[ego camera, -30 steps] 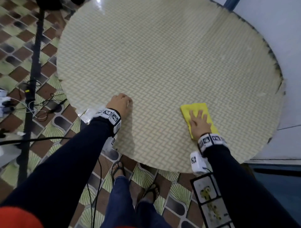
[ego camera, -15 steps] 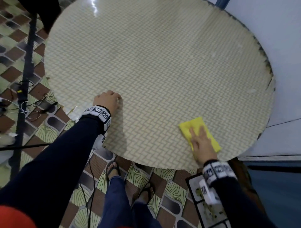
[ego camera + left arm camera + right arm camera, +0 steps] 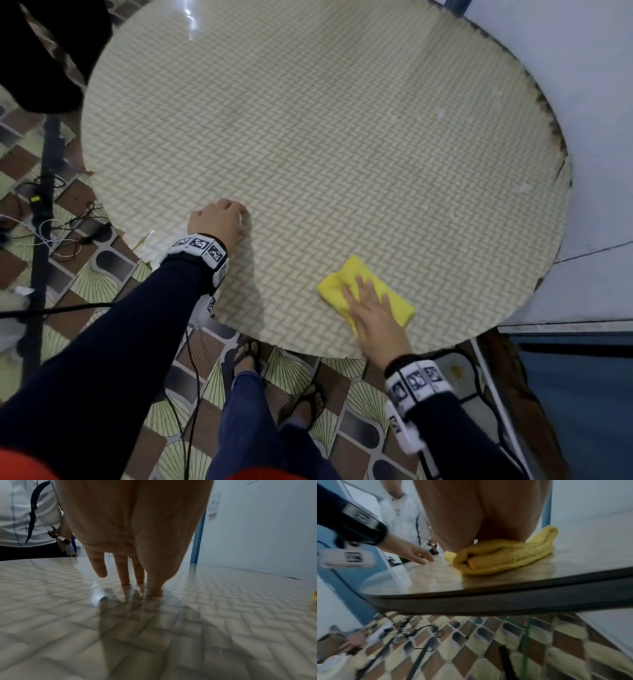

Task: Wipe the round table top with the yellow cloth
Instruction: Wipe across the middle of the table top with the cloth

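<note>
A round table top (image 3: 325, 137) with a pale woven pattern fills the head view. A folded yellow cloth (image 3: 394, 294) lies near its front right edge. My right hand (image 3: 368, 305) presses flat on the cloth with its fingers straight. From the right wrist view the cloth (image 3: 505, 555) shows bunched under my palm, close to the dark table rim (image 3: 505, 600). My left hand (image 3: 219, 219) rests on the table near the front left edge. Its fingertips (image 3: 155, 592) touch the glossy surface and hold nothing.
A blue-grey wall (image 3: 589, 102) lies close behind the table's right side. Cables (image 3: 51, 226) and a dark stand pole (image 3: 44, 212) lie on the patterned tile floor at the left. A person in a white shirt (image 3: 25, 513) stands beyond the table's far side.
My right hand has drawn the cloth back toward the table's front edge and slightly leftward, turning it askew. My left hand has stayed planted on the table.
</note>
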Motion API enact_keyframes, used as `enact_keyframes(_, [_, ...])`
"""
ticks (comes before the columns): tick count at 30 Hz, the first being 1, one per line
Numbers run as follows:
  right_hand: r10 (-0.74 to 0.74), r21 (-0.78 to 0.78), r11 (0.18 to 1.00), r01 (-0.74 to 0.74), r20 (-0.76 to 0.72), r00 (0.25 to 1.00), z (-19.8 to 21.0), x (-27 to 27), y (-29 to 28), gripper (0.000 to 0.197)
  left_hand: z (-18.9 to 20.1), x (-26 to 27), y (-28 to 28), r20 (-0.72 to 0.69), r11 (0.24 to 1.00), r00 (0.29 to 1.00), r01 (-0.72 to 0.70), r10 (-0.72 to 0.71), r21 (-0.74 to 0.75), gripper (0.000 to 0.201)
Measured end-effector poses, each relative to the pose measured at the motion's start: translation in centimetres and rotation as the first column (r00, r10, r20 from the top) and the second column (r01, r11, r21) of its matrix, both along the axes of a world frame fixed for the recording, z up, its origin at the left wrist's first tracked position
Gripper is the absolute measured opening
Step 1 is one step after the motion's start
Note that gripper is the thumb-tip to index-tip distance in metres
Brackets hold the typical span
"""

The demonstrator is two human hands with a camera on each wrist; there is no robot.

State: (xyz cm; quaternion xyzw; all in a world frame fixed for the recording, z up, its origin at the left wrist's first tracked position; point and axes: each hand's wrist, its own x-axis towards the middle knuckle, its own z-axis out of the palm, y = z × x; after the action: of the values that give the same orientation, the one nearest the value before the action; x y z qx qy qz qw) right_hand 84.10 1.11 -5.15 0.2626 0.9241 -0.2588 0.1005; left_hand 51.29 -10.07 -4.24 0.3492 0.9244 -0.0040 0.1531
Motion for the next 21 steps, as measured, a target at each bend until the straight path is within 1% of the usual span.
enact_keyframes(2, [-0.152,-0.011,0.988,0.152,0.025,0.988,-0.1,0.7,3.8,0.055,0.0,0.0,-0.1,0.005,1.0,1.0,-0.002,0.001,0.004,0.037])
enact_keyframes(3, [-0.225,0.019,0.974,0.224,0.067,0.972,-0.2,0.0,5.8,0.051,0.1,-0.1,-0.1,0.006,1.0,1.0,-0.004,0.004,0.009,0.036])
enact_keyframes(5, [-0.339,0.099,0.94,0.326,0.181,0.923,-0.2,-2.7,9.4,0.05,0.2,-0.1,0.0,0.011,1.0,1.0,-0.005,0.005,0.004,0.035])
enact_keyframes(6, [-0.364,0.133,0.93,0.342,0.215,0.906,-0.2,-4.4,10.4,0.051,0.1,-0.2,0.0,0.008,1.0,1.0,-0.007,0.007,0.003,0.035])
enact_keyframes(7, [-0.358,0.159,0.931,0.328,0.228,0.905,-0.3,-6.3,10.7,0.052,0.1,-0.2,0.0,0.003,1.0,1.0,-0.008,0.008,0.004,0.035])
enact_keyframes(8, [-0.322,0.174,0.942,0.287,0.229,0.919,-0.3,-8.0,10.1,0.053,0.1,-0.2,0.0,0.002,1.0,1.0,-0.011,0.011,0.002,0.035])
enact_keyframes(10, [-0.192,0.176,0.971,0.16,0.182,0.964,-0.7,-9.9,7.1,0.054,0.2,-0.2,0.1,0.011,1.0,1.0,-0.016,0.016,-0.013,0.034])
enact_keyframes(11, [-0.123,0.163,0.981,0.1,0.138,0.983,-1.0,-9.8,5.0,0.056,0.3,-0.1,0.2,0.012,1.0,1.0,-0.011,0.012,-0.02,0.034])
enact_keyframes(14, [0.011,0.091,0.996,-0.013,0.012,1.0,-1.2,-6.1,0.1,0.061,0.7,-0.2,0.3,0.031,1.0,0.999,-0.01,0.01,-0.026,0.034])
enact_keyframes(16, [0.01,0.054,0.998,-0.01,-0.007,1.0,-1.4,-2.3,-0.3,0.065,0.9,-0.4,0.2,0.048,1.0,0.999,-0.009,0.009,-0.013,0.033])
enact_keyframes(18, [-0.093,0.048,0.995,0.091,0.034,0.995,-1.1,1.1,1.6,0.07,1.0,-0.6,0.2,0.065,1.0,0.998,-0.006,0.006,-0.009,0.032])
enact_keyframes(20, [-0.273,0.068,0.961,0.269,0.056,0.96,-0.8,2.8,4.7,0.06,1.2,-0.7,0.2,0.058,1.0,0.998,0.011,-0.01,-0.013,0.032])
enact_keyframes(21, [-0.376,0.074,0.926,0.371,0.078,0.923,-0.6,2.8,6.4,0.054,1.3,-0.7,0.3,0.047,0.999,0.999,0.021,-0.02,-0.023,0.032])
